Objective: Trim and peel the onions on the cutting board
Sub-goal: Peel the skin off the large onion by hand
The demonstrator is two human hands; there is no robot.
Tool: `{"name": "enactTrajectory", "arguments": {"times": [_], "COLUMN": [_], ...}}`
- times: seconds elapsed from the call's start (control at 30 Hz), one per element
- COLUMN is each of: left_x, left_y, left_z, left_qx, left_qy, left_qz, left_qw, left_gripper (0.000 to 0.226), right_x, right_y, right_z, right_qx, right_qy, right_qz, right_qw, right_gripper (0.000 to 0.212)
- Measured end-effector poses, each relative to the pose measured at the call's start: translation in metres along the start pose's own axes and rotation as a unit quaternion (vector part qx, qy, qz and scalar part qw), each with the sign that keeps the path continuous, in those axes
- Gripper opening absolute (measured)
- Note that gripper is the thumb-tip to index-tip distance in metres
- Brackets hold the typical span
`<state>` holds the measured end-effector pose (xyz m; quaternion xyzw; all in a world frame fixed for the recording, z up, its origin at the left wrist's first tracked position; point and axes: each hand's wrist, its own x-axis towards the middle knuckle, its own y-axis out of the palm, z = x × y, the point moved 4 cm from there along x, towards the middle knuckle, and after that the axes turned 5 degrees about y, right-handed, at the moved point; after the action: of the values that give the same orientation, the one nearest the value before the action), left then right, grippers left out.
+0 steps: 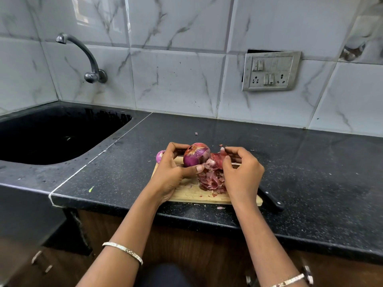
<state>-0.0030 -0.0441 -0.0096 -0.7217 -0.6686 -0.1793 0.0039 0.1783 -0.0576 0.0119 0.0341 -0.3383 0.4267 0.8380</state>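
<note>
Red onion point(196, 155) above cutting board point(191, 192), gripped round by left hand point(173, 170); right hand point(241, 171) beside onion, pinching loose skin point(217, 158). Firm, probably slippery; papery skin tears easily, best taken at lifted edge

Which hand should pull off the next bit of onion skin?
Probably the right hand: it already pinches loose skin beside the onion, while the left hand grips the onion.
</note>
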Motion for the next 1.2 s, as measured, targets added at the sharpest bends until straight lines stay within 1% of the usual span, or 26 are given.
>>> {"name": "enactTrajectory", "arguments": {"times": [0.07,0.17,0.27,0.33,0.4,0.47,0.57,0.67,0.8,0.93,1.0,1.13,1.2], "left_x": [0.000,0.001,0.001,0.002,0.004,0.006,0.008,0.008,0.006,0.004,0.003,0.001,0.001], "left_y": [-0.001,0.000,0.001,0.001,0.001,0.001,0.000,-0.001,0.001,0.003,0.003,0.003,0.003], "left_z": [0.000,-0.001,-0.001,0.001,0.004,0.006,0.006,0.007,0.004,0.001,0.000,-0.003,-0.003], "left_qx": [0.010,0.006,0.008,0.022,0.028,0.046,0.070,0.063,0.069,0.044,0.050,0.050,0.052], "left_qy": [0.001,0.009,0.025,0.031,0.034,0.039,0.046,0.044,0.048,0.046,0.052,0.053,0.053], "left_qz": [-0.002,0.004,0.029,0.051,0.067,0.072,0.063,0.054,0.052,0.055,0.049,0.027,0.024], "left_qw": [1.000,1.000,0.999,0.998,0.997,0.996,0.994,0.996,0.995,0.996,0.996,0.997,0.997], "left_gripper": [0.076,0.081,0.092,0.098,0.096,0.089,0.081,0.080,0.079,0.075,0.074,0.075,0.075], "right_x": [-0.001,-0.003,-0.006,-0.007,-0.007,-0.007,-0.007,-0.006,-0.006,-0.006,-0.007,-0.009,-0.010], "right_y": [0.000,0.002,0.008,0.011,0.013,0.015,0.016,0.017,0.016,0.014,0.014,0.010,0.008], "right_z": [0.005,0.012,0.013,0.013,0.012,0.010,0.008,0.008,0.011,0.012,0.012,0.014,0.016], "right_qx": [0.004,0.037,0.069,0.078,0.081,0.083,0.102,0.106,0.088,0.067,0.068,0.106,0.103], "right_qy": [-0.020,-0.044,-0.030,-0.025,-0.029,-0.030,-0.012,-0.008,-0.025,-0.050,-0.042,-0.005,-0.012], "right_qz": [0.011,0.048,0.103,0.124,0.126,0.135,0.154,0.162,0.155,0.136,0.130,0.122,0.121], "right_qw": [1.000,0.997,0.992,0.989,0.988,0.987,0.983,0.981,0.984,0.987,0.988,0.987,0.987], "right_gripper": [0.019,0.012,0.022,0.027,0.029,0.031,0.034,0.035,0.035,0.036,0.033,0.011,0.005]}}
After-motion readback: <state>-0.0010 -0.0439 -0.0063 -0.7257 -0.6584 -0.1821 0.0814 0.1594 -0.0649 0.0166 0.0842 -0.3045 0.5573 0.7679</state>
